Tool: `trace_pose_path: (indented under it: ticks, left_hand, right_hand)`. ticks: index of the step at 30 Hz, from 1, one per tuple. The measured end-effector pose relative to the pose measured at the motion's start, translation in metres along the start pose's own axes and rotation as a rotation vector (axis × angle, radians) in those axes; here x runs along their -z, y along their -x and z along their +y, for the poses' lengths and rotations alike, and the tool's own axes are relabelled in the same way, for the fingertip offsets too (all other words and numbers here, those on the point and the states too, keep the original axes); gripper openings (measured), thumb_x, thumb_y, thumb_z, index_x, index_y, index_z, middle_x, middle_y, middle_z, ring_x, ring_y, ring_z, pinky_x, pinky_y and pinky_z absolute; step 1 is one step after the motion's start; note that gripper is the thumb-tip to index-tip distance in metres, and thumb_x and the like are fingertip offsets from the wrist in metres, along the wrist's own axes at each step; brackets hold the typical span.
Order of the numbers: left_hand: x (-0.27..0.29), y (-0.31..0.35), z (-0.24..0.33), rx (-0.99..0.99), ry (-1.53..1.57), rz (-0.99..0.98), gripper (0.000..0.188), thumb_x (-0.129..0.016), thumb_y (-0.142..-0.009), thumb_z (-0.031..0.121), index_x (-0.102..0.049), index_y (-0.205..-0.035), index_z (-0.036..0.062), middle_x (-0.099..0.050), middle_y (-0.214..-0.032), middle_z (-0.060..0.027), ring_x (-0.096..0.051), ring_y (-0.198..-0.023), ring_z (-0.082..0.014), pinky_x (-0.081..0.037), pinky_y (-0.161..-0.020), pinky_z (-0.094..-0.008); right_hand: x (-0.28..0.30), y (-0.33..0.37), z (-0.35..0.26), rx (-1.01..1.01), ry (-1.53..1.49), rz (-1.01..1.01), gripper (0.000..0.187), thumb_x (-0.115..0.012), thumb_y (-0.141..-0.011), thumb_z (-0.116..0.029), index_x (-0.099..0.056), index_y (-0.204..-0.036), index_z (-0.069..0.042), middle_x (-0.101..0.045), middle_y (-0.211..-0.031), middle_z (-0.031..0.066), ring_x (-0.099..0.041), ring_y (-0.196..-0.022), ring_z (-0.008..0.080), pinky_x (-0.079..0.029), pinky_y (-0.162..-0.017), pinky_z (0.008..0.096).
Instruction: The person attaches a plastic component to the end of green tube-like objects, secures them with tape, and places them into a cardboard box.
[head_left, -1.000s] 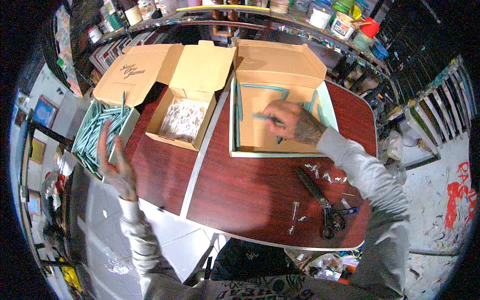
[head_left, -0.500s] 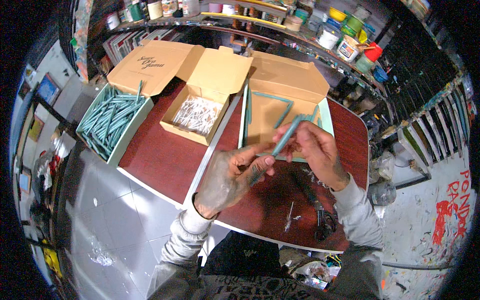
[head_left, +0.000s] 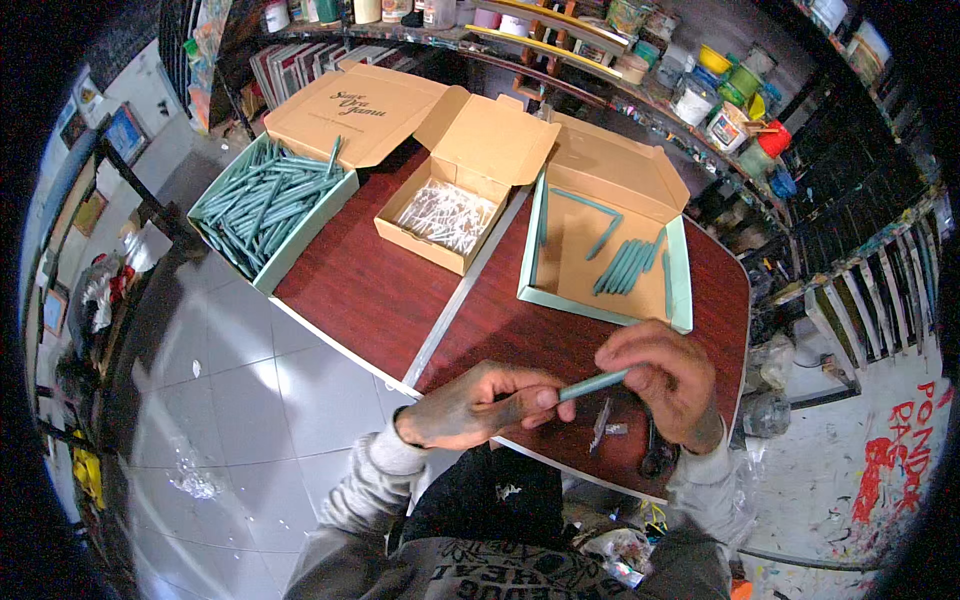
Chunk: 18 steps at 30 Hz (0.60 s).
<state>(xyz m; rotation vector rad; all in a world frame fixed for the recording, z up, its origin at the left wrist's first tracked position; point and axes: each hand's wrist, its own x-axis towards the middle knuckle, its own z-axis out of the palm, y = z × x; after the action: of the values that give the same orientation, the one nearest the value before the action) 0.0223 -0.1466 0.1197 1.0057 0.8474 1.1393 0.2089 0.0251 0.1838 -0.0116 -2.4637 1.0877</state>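
A slender grey-green stick (head_left: 592,385) is held nearly level above the table's near edge. My left hand (head_left: 480,408) pinches its left end between thumb and fingers. At the other end, the curled fingers of my right hand (head_left: 672,385) close round the tip and partly hide it. Beyond my hands lies an open box (head_left: 560,275) with a pale green rim, where a row of similar sticks (head_left: 628,266) rests beside a few set along the sides. A larger box (head_left: 312,232) at the left is heaped with many such sticks (head_left: 265,200).
Between them, a small cardboard box (head_left: 425,246) holds thin white pieces (head_left: 445,212). The dark red table (head_left: 350,290) has a pale seam across it. Clear scraps (head_left: 605,428) and a black tool (head_left: 657,455) lie near my right hand. Paint pots (head_left: 692,103) fill the shelf behind.
Both hands have come down and nearer to me with the stick, which has turned from steeply slanted to almost level. The view has shifted, and the right box's row of sticks is now uncovered.
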Motion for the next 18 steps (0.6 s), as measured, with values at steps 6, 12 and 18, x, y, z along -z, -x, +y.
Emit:
trace_pose_path:
  ticks: [6, 12, 18]
  left_hand:
    - [0.003, 0.037, 0.004, -0.065, -0.330, -0.083, 0.026, -0.048, -0.105, 0.023, -0.066, -0.109, 0.0038, -0.052, -0.073, -0.0004, -0.048, -0.069, -0.0083, -0.041, -0.060, -0.0256]
    - [-0.010, 0.053, -0.001, -0.320, -1.195, 0.151, 0.029, -0.066, -0.078, 0.008, -0.068, -0.106, 0.0058, -0.064, -0.098, -0.0079, -0.065, -0.086, -0.0254, -0.056, -0.069, -0.0347]
    - [0.011, 0.035, 0.008, -0.428, -1.608, 0.708, 0.067, -0.073, -0.081, 0.026, -0.048, -0.142, 0.0102, -0.056, -0.128, -0.0167, -0.056, -0.120, -0.0328, -0.044, -0.103, -0.0495]
  right_hand:
    - [-0.018, 0.019, -0.031, 0.296, 0.545, -0.172, 0.028, -0.080, -0.073, -0.020, -0.059, -0.081, -0.003, -0.056, -0.077, 0.0097, -0.057, -0.064, 0.0256, -0.046, -0.053, 0.0393]
    - [-0.073, 0.073, -0.014, -0.516, -0.002, -0.075, 0.031, -0.058, -0.100, -0.030, -0.055, -0.084, -0.003, -0.047, -0.066, 0.0065, -0.052, -0.058, 0.0197, -0.045, -0.053, 0.0352]
    - [-0.104, 0.049, 0.010, -0.918, -0.824, 0.150, 0.037, -0.044, -0.106, -0.035, -0.048, -0.079, -0.010, -0.038, -0.061, -0.0034, -0.034, -0.049, 0.0086, -0.031, -0.046, 0.0277]
